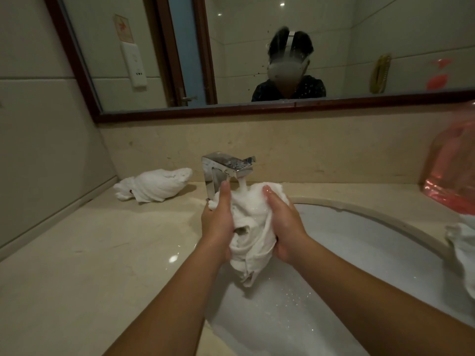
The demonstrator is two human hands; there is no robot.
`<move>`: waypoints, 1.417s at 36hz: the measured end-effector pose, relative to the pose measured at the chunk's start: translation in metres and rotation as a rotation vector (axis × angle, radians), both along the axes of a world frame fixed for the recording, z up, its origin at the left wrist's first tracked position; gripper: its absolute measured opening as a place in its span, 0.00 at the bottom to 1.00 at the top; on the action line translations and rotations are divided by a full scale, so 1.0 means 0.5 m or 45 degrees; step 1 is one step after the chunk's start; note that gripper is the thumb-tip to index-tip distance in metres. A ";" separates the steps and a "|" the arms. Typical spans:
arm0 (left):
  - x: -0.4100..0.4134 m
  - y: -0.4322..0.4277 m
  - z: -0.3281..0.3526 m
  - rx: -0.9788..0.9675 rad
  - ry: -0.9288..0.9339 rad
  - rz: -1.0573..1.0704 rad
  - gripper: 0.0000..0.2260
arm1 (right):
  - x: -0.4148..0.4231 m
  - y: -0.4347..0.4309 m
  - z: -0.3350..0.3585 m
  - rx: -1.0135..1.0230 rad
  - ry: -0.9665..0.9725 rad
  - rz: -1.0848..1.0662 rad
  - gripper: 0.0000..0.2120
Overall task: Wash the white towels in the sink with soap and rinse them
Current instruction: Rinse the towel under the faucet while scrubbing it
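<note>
Three white towels are showing: one bunched towel (250, 227) in the hands, one wrung-looking towel (154, 185) lying on the counter (90, 253) left of the tap (226, 167), and part of a third towel (462, 242) hanging in at the right edge, mostly cropped. Both hands are working the middle one: left hand (217, 222) is gripping its left side with fingers curled round the cloth, right hand (282, 224) is clamping the right side the same way. They are holding it up directly under the spout, over the sink (359, 240), so water is running onto the top of the bundle and draining into the basin rather than onto the counter. Squeezing from two sides is likely pushing water through the folds; my read is rinse stage, since no suds are plainly visible, though the wet sheen is making that hard to call. The left towel is sitting clear of the basin, probably parked as done or waiting; cannot tell which. One tap, one sink, one pink plastic bag (452, 165) sitting on the counter at right. One mirror (257, 47) above is reflecting the person wearing the headset.
</note>
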State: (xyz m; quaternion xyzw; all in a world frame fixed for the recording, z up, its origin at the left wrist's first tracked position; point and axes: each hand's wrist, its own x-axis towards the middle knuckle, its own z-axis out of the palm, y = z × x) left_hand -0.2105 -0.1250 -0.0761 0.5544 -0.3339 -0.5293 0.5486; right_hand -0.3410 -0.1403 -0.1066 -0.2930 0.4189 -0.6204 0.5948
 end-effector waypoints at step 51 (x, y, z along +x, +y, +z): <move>0.009 -0.032 -0.029 -0.040 0.416 0.128 0.46 | 0.011 0.007 0.014 0.028 -0.139 -0.035 0.25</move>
